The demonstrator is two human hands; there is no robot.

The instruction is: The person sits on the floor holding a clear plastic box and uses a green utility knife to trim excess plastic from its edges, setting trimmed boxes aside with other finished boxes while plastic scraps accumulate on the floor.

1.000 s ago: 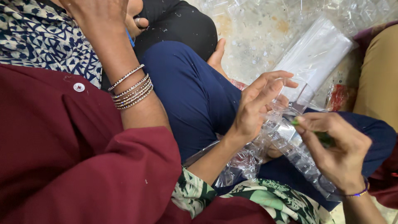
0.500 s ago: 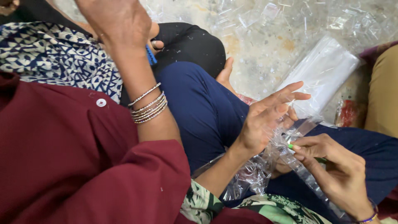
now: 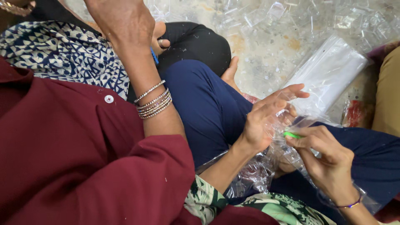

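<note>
Two hands at work on a clear plastic bag over the lap

The clear plastic bag (image 3: 287, 158) lies across the blue trouser leg (image 3: 200, 108) of the person wearing the camera, and everything else is placed here by that bag. Its long axis runs on a slant, from the crumpled end low and near the body up toward the floor (image 3: 258, 54), with the upper end pointing away from the person and to the right.

The left hand (image 3: 266, 121) sits on the upper left side of the bag, fingers spread and mostly straight, palm against the film; its grip is loose, pressing rather than clenching. The right hand (image 3: 325, 158) is on the bag's right side, thumb and forefinger pinched tight on a small green piece (image 3: 291, 135) at the bag's upper part, just beside the left hand's fingertips. How that green piece points cannot be told, since only a short end shows.

Above the bag and to its right a flat stack of clear bags (image 3: 329, 75) lies on the floor, its long axis slanting the same way. Farther above, loose clear wrappers (image 3: 316, 21) are scattered over the floor.

Left of the bag another person's arm with bangles (image 3: 154, 102) reaches upward, beside a dark red sleeve (image 3: 83, 166)
</note>
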